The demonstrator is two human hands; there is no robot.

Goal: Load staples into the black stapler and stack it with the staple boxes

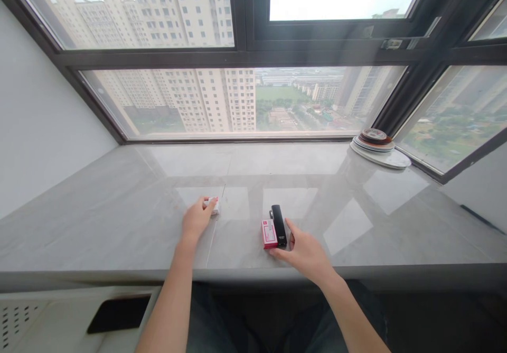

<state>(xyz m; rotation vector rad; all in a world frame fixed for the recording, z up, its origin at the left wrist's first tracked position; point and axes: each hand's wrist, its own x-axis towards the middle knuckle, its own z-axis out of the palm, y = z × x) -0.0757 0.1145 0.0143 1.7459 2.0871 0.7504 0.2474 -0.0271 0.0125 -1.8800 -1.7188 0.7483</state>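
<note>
On the grey marble-look sill, my left hand point(197, 219) is closed round a small white box point(215, 206), its fingers over the top and covering part of it. To the right, a black stapler point(279, 225) lies lengthwise. Directly against its left side sits a small pink-and-white box point(269, 233) with printing on top. My right hand point(303, 247) is beside these two, thumb and index finger spread apart. The thumb tip is by the near end of the pink-and-white box, while the index fingertip is close to the stapler's right side; whether they touch is unclear.
A stack of plates point(381, 156) stands at the back right corner of the sill point(119, 210), by the dark window frame point(245, 141). Below the sill's front edge at left is a white surface with a black phone-like rectangle point(119, 314).
</note>
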